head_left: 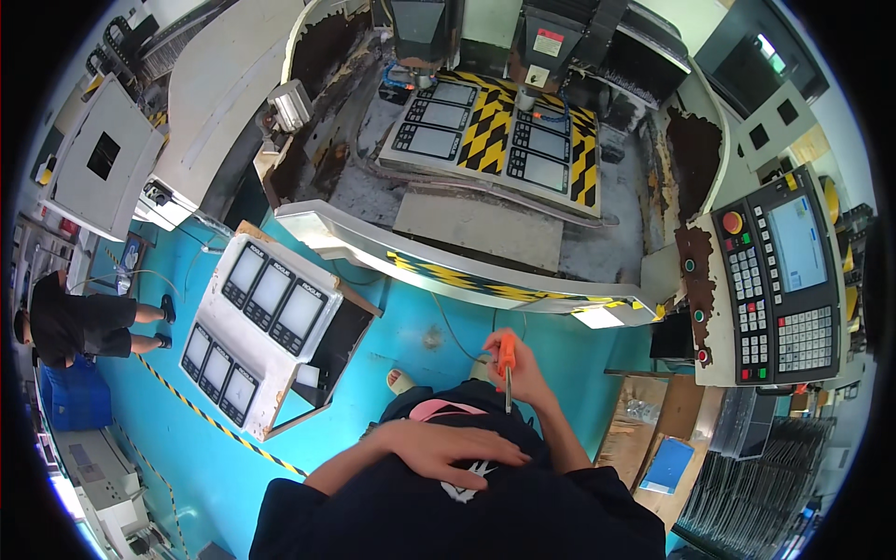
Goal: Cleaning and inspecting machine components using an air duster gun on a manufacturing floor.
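The orange tool [507, 357] is in front of the big machine [345, 235], gripped by the right hand [521, 366]. The left hand [448, 450] lies open on the dark shirt [373, 523]. Panels [425, 142] sit inside the machine, more on a white stand [278, 371] front-left of it. The tool touches none; I can't tell which are finished.

Over the turquoise floor [579, 350], the right hand [519, 369] has room up to the barring milling-machine sill [341, 238]. Beyond, spindle heads [551, 42] overhang the striped board [482, 140]; a panel stand [278, 378] blocks the left, a control console [754, 308] the right.
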Tool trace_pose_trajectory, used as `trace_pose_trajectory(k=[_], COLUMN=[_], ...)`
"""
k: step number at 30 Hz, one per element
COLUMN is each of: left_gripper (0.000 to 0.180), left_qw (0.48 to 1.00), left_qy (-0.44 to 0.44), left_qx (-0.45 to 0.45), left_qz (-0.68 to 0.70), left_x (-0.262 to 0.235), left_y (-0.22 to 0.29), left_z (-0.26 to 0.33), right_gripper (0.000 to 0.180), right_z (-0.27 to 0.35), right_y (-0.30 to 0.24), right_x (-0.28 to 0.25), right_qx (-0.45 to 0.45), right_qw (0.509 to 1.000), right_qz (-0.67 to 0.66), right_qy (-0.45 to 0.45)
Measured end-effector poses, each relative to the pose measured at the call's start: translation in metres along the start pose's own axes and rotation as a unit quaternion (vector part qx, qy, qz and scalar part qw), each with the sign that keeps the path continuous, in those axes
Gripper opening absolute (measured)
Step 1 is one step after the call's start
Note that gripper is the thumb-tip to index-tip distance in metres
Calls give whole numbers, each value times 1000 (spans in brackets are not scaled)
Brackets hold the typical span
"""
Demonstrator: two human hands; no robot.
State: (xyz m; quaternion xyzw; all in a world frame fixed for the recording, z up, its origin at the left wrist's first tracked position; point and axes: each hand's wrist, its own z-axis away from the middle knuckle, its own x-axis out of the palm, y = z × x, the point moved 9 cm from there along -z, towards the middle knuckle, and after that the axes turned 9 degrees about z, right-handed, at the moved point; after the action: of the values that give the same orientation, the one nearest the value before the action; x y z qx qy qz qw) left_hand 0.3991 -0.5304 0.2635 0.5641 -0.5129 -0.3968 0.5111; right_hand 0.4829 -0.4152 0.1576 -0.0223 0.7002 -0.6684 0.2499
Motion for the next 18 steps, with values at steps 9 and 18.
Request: trace_pose_trajectory(k=[9, 18], left_gripper=[48, 64], left_qw=[990, 989], left_qy=[-9, -44], left_qx=[-140, -48], left_qz=[23, 135], left_x=[17, 24], left_y=[-49, 6], left_z=[-14, -20], right_gripper=[33, 30], right_z=[10, 3], right_y=[11, 6], right_x=[11, 32], right_qx=[-16, -36], right_qw=[998, 997], right_qz=[20, -37], right_qy=[-51, -55])
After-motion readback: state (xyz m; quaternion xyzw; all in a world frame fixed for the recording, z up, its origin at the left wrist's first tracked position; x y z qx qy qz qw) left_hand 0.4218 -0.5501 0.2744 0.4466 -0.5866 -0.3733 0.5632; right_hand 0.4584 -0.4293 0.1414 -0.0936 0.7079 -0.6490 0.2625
